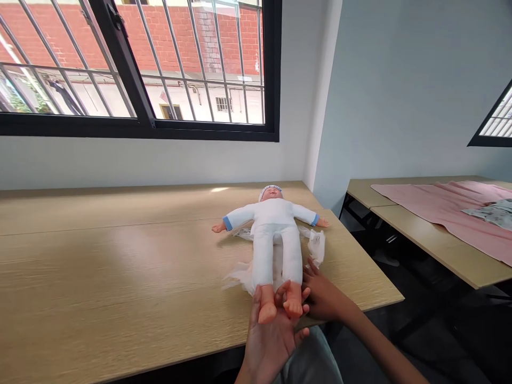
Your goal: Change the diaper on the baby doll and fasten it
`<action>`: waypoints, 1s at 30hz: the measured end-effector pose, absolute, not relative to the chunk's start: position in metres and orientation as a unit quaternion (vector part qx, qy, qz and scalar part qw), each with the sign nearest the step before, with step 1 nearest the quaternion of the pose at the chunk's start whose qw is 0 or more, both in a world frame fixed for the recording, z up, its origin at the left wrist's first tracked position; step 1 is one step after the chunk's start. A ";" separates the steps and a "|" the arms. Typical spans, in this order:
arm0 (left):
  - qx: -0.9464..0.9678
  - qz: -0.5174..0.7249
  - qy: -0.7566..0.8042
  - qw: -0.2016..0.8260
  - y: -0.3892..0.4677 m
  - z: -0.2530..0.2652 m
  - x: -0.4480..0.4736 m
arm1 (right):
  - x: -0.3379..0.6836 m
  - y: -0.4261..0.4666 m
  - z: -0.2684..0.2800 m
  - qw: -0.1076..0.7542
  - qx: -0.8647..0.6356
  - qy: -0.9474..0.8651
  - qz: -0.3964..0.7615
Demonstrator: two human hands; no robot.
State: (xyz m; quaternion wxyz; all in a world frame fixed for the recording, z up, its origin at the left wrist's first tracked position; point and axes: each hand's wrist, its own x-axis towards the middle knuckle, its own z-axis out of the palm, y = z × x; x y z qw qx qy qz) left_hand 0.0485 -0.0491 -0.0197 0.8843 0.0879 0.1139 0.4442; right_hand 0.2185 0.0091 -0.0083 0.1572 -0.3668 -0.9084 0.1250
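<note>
Subject: 1 doll point(276, 216), in a white suit with blue cuffs, on its back on the table point(120, 282), near the right-hand end. Head at the far side, both arms spread wide, feet toward the person and near the front edge.

Key relation: the long axis runs almost straight away from the person, feet first, so the 2 ankles are the part nearest the hands. The left hand point(276, 333) is the closer of the 2, directly under the feet and in contact. The rest of the doll lies ahead of its fingers.

Left: palm up, fingers curled around the ankles, thumb along the outer side of 1 leg, fingertips showing past the other.

Right: the right hand point(326, 293) is back up, just to the right of the lower leg, fingers pointing forward and inward. They lie by the white crumpled sheet point(317, 245); their undersides are hidden, so cannot tell whether they grip it.

Sheet: under and around the legs, with loose ends out on both sides.

Surroundings: 2nd table point(424, 226) off to the right, carrying a pink cloth point(436, 205).
</note>
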 end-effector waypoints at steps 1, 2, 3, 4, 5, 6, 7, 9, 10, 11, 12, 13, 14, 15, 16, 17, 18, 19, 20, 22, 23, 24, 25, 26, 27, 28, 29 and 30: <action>0.087 0.441 0.118 0.885 -0.051 -0.023 0.047 | 0.223 0.005 -0.009 0.163 -0.377 -0.902 0.132; 0.089 0.436 0.119 0.888 -0.052 -0.028 0.046 | 0.227 0.002 -0.009 0.172 -0.384 -0.897 0.136; 0.093 0.429 0.116 0.891 -0.052 -0.033 0.045 | 0.231 0.000 -0.008 0.186 -0.386 -0.893 0.137; 0.100 0.421 0.108 0.895 -0.052 -0.039 0.043 | 0.234 -0.002 -0.007 0.204 -0.389 -0.888 0.134; 0.109 0.411 0.098 0.900 -0.051 -0.045 0.041 | 0.236 -0.003 -0.006 0.228 -0.397 -0.880 0.126; 0.122 0.405 0.089 0.902 -0.049 -0.051 0.038 | 0.238 -0.004 -0.005 0.258 -0.410 -0.867 0.117; 0.139 0.398 0.083 0.903 -0.046 -0.056 0.036 | 0.238 -0.004 -0.004 0.294 -0.424 -0.850 0.107; 0.168 0.389 0.090 0.901 -0.042 -0.062 0.031 | 0.236 -0.004 0.001 0.371 -0.441 -0.812 0.092; 0.179 0.383 0.099 0.901 -0.041 -0.063 0.028 | 0.233 -0.005 0.003 0.402 -0.441 -0.798 0.088; 0.187 0.379 0.111 0.900 -0.042 -0.063 0.026 | 0.230 -0.006 0.006 0.422 -0.433 -0.792 0.087; 0.195 0.376 0.120 0.898 -0.043 -0.061 0.025 | 0.225 -0.008 0.008 0.429 -0.421 -0.794 0.087; 0.202 0.377 0.126 0.895 -0.046 -0.060 0.023 | 0.221 -0.009 0.010 0.425 -0.406 -0.805 0.086; 0.209 0.378 0.128 0.893 -0.049 -0.059 0.021 | 0.216 -0.010 0.012 0.411 -0.387 -0.821 0.084; 0.217 0.380 0.129 0.890 -0.052 -0.059 0.020 | 0.212 -0.011 0.013 0.391 -0.368 -0.840 0.081; 0.226 0.379 0.134 0.888 -0.056 -0.059 0.019 | 0.207 -0.011 0.013 0.369 -0.349 -0.858 0.078; 0.236 0.376 0.149 0.884 -0.059 -0.058 0.017 | 0.204 -0.010 0.013 0.348 -0.333 -0.873 0.076; 0.252 0.370 0.180 0.876 -0.062 -0.058 0.015 | 0.201 -0.008 0.013 0.327 -0.322 -0.885 0.077; 0.277 0.363 0.227 0.860 -0.065 -0.056 0.012 | 0.198 -0.007 0.013 0.306 -0.315 -0.895 0.080; 0.314 0.355 0.288 0.832 -0.068 -0.053 0.008 | 0.196 -0.005 0.013 0.286 -0.310 -0.903 0.084; 0.415 0.339 0.424 0.731 -0.072 -0.042 -0.001 | 0.193 -0.001 0.016 0.251 -0.306 -0.914 0.091; 0.467 0.340 0.488 0.654 -0.072 -0.035 -0.006 | 0.192 0.001 0.019 0.240 -0.306 -0.917 0.093; 0.510 0.355 0.545 0.563 -0.072 -0.027 -0.011 | 0.191 0.003 0.021 0.233 -0.306 -0.918 0.094; 0.540 0.384 0.591 0.460 -0.070 -0.019 -0.015 | 0.190 0.005 0.024 0.229 -0.306 -0.919 0.094; 0.558 0.420 0.620 0.358 -0.066 -0.012 -0.019 | 0.189 0.007 0.026 0.227 -0.305 -0.920 0.094; 0.567 0.455 0.633 0.268 -0.061 -0.006 -0.021 | 0.189 0.008 0.028 0.225 -0.304 -0.921 0.095; 0.574 0.481 0.631 0.201 -0.054 -0.002 -0.021 | 0.188 0.010 0.030 0.224 -0.302 -0.922 0.096; 0.586 0.495 0.621 0.161 -0.047 0.000 -0.020 | 0.188 0.011 0.031 0.224 -0.299 -0.922 0.098; 0.602 0.499 0.606 0.147 -0.039 0.000 -0.018 | 0.187 0.013 0.032 0.225 -0.298 -0.922 0.101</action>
